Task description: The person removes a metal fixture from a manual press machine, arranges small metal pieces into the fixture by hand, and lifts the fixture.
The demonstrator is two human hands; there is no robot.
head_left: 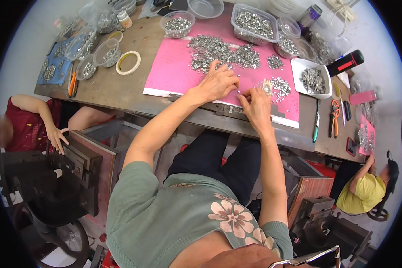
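My left hand [219,83] is closed, its fingers curled and bent toward the right over a pink mat [167,73]. Opposite it, my right hand [257,106] is closed too, fingertips pinched close together at the mat's near edge. A tiny silvery piece [239,91] shows in the narrow gap between the hands. Whatever the fingertips hold is too small to make out. Below them, a dark metal bar fixture [230,110] with small shiny pieces in it lies along the table edge. Beyond my left hand spreads a pile of small metal pieces [210,49].
Tubs of metal parts [254,27] stand behind the mat; a white tray [298,71] sits right. Tape roll [128,62] and orange-handled pliers [73,85] lie left, more pliers [334,118] and a toothbrush [317,120] right. Co-workers sit at both sides near dark machines.
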